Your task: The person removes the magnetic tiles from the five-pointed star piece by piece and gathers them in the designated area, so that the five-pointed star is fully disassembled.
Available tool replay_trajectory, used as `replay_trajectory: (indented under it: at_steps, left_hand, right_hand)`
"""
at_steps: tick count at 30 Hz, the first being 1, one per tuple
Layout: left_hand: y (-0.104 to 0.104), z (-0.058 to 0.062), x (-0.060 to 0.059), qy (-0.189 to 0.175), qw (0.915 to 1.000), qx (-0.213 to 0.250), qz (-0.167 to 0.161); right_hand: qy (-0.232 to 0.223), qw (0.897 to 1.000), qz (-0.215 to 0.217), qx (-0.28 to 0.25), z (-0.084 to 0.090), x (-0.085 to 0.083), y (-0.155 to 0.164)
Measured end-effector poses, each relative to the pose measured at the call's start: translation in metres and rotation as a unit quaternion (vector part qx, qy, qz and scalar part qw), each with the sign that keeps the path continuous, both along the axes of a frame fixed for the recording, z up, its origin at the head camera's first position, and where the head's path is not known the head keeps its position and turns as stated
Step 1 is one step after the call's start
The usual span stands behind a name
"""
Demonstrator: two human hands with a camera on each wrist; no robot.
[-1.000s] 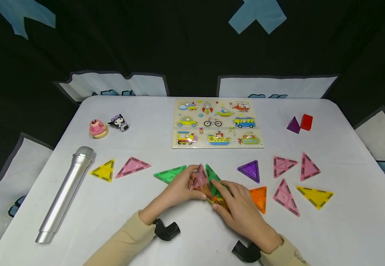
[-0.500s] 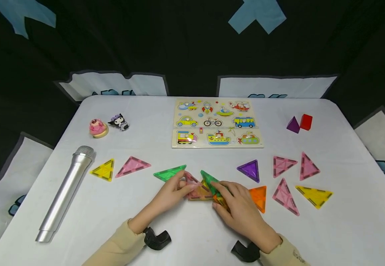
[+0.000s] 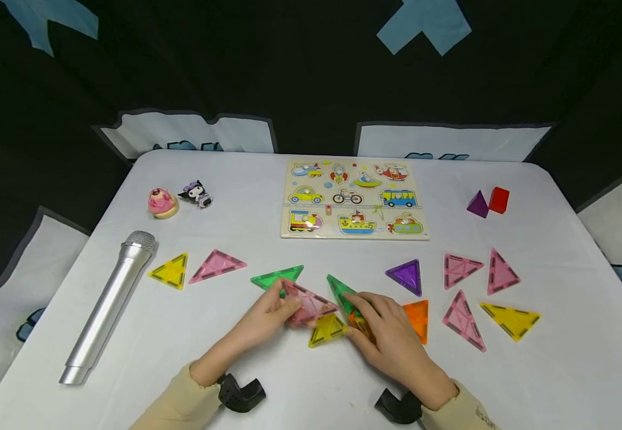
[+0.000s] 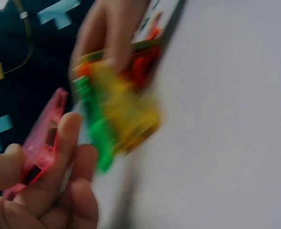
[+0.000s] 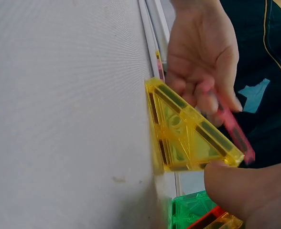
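Note:
Between the thumb and fingers of my left hand is a translucent pink triangular magnetic tile, also seen edge-on in the left wrist view. My right hand grips a cluster of joined magnetic tiles, with a green tile and orange ones under its fingers. A yellow triangular tile juts from the cluster towards the left hand; in the right wrist view this yellow tile stands near the right thumb. Pink and yellow appear apart in the wrist views. The right fingers hide part of the cluster.
Loose tiles lie around the hands: green, purple, orange, and several pink and yellow ones at both sides. A wooden vehicle puzzle board lies behind. A silver microphone is at left, near small toys.
My left hand has moved left with the pink tile, pulling it away from the cluster. The yellow tile has come into view beside it. The right hand has stayed nearly in place.

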State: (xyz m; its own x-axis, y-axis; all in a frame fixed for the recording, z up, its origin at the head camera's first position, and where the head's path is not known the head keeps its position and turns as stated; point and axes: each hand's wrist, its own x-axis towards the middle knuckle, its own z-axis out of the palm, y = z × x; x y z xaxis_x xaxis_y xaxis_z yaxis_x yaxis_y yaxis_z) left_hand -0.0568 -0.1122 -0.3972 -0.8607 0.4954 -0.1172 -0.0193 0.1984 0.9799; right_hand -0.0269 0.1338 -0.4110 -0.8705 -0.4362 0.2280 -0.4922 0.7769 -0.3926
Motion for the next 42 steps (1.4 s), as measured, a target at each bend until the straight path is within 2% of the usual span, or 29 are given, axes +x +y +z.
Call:
replay_trajectory:
  at_steps: [2, 5, 8, 10, 11, 14, 17, 21, 26, 27, 28, 29, 31, 33, 34, 35, 36, 37, 39, 42]
  left_hand:
    - [-0.014, 0.007, 0.000, 0.000, 0.9998, -0.017, 0.006]
    - [-0.041, 0.018, 0.000, 0.004, 0.9961, -0.088, 0.008]
    - [-0.067, 0.022, 0.004, 0.003, 0.9849, -0.172, 0.013]
    - [-0.078, 0.021, 0.007, 0.004, 0.9745, -0.222, 0.031]
    - [-0.080, 0.021, 0.008, 0.010, 0.9673, -0.250, 0.041]
    - [-0.082, 0.024, 0.011, 0.034, 0.9367, -0.340, 0.075]
    - [-0.079, 0.032, 0.012, 0.063, 0.9071, -0.405, 0.095]
    - [-0.073, 0.042, 0.008, 0.089, 0.8829, -0.445, 0.122]
    - [-0.064, 0.049, 0.005, 0.156, 0.8329, -0.507, 0.159]
    - [-0.061, 0.050, 0.005, 0.177, 0.8277, -0.508, 0.161]
    - [-0.057, 0.050, 0.004, 0.190, 0.8300, -0.501, 0.156]
    - [-0.052, 0.050, 0.004, 0.200, 0.8398, -0.484, 0.143]
    - [-0.039, 0.046, 0.004, 0.204, 0.8741, -0.429, 0.100]
    - [-0.022, 0.039, 0.006, 0.195, 0.9098, -0.365, 0.036]
    - [-0.013, 0.035, 0.007, 0.182, 0.9236, -0.337, 0.002]
    - [-0.004, 0.031, 0.008, 0.180, 0.9308, -0.317, -0.030]
    - [0.004, 0.027, 0.009, 0.179, 0.9336, -0.305, -0.058]
    - [0.010, 0.022, 0.009, 0.183, 0.9327, -0.300, -0.081]
    - [0.021, 0.015, 0.008, 0.198, 0.9260, -0.302, -0.110]
    - [0.030, 0.008, 0.004, 0.221, 0.9126, -0.320, -0.128]
  right_hand:
    - [0.000, 1.000, 0.001, 0.000, 0.000, 0.000, 0.000]
    - [-0.001, 1.000, 0.002, 0.000, -0.001, 0.000, -0.001]
    - [-0.001, 1.000, 0.001, 0.000, 0.000, 0.000, 0.000]
    - [-0.003, 1.000, 0.002, 0.000, 0.000, 0.000, 0.000]
    - [-0.004, 1.000, 0.002, 0.000, 0.000, 0.000, 0.000]
    - [-0.005, 1.000, 0.001, -0.001, 0.001, -0.001, 0.001]
    - [-0.003, 1.000, 0.000, -0.002, 0.001, -0.001, 0.001]
    - [0.001, 1.000, 0.000, -0.004, 0.001, -0.002, 0.001]
    - [0.001, 1.000, 0.003, -0.003, 0.000, -0.001, 0.001]
    - [0.000, 1.000, 0.003, -0.002, 0.000, -0.001, 0.001]
    - [-0.001, 1.000, 0.002, -0.002, 0.000, -0.001, 0.000]
    - [-0.002, 1.000, 0.001, -0.002, 0.000, 0.000, 0.000]
    - [-0.005, 1.000, 0.000, -0.003, 0.000, 0.000, 0.001]
    - [-0.005, 1.000, -0.002, -0.001, 0.000, 0.000, 0.001]
    - [-0.005, 1.000, -0.002, -0.001, 0.000, 0.000, 0.001]
    - [-0.005, 1.000, -0.001, -0.001, 0.000, 0.000, 0.001]
    - [-0.004, 1.000, 0.000, -0.001, 0.000, 0.000, 0.001]
    - [-0.004, 1.000, 0.001, -0.002, 0.000, 0.000, 0.001]
    - [-0.005, 1.000, 0.003, -0.005, 0.000, 0.000, 0.001]
    - [-0.006, 1.000, 0.001, -0.006, 0.000, 0.000, 0.001]
